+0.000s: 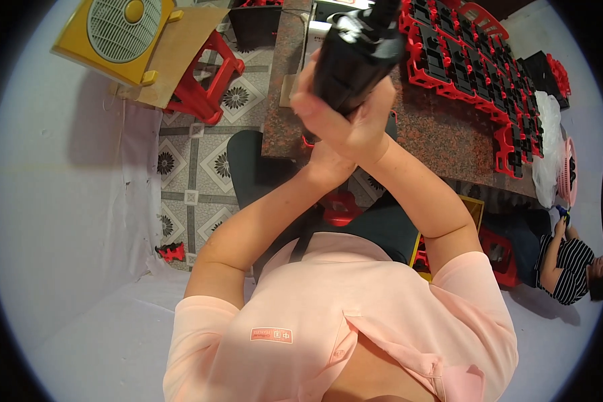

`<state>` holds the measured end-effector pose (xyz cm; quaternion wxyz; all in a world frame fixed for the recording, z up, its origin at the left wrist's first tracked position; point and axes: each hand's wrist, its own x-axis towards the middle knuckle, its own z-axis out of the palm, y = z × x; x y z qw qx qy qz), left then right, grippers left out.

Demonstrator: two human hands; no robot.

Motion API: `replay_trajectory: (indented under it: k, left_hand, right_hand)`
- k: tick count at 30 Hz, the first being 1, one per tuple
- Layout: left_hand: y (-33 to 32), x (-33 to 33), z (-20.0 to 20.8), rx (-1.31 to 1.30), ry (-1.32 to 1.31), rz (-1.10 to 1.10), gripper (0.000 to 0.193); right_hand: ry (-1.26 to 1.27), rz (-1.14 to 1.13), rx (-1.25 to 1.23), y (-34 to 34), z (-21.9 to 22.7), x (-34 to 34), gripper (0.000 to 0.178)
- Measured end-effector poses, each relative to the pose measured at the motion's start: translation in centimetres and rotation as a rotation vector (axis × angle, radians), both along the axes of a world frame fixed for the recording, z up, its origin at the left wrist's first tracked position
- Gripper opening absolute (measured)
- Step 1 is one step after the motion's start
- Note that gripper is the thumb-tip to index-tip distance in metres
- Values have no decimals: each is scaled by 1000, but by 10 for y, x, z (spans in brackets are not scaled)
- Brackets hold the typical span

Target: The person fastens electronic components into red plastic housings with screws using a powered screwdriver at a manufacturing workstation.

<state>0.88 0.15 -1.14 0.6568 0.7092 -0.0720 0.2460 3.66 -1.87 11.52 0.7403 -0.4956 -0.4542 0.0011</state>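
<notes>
In my right hand [348, 130] is a black cylindrical tool [355, 70] that looks like an electric screwdriver. The fingers wrap round its body, close to the camera, and a dark cord or stem rises from its top. My left hand [329, 161] lies below and behind the right wrist, over the near edge of the speckled stone table [429, 127]. Its fingers are hidden behind the right hand, so what it holds does not show. A bit of red edge [308, 141] peeks out beside it.
Rows of red-and-black plastic parts [465, 57] cover the table's right side. A yellow box fan [117, 40] stands on a board over a red stool [214, 77] at left. Beside a white plastic bag [548, 147], a pink basket [569, 173] stands at right. A person in a striped shirt [566, 271] sits beyond.
</notes>
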Motion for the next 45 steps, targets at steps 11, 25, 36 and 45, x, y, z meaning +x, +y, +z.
replay_trajectory:
  k: [11, 25, 36, 45]
  left_hand:
    - [8, -19, 14, 1058, -59, 311, 79]
    - [28, -31, 14, 1130, 24, 382, 77]
    - [24, -31, 10, 1130, 32, 402, 78]
    - [25, -31, 12, 1141, 35, 420, 80]
  right_hand:
    - [-225, -283, 142, 3, -4, 91, 26]
    - [50, -174, 74, -32, 43, 72, 25]
    - [-12, -340, 118, -77, 12, 73, 32]
    - [-79, -356, 36, -72, 2, 79, 16]
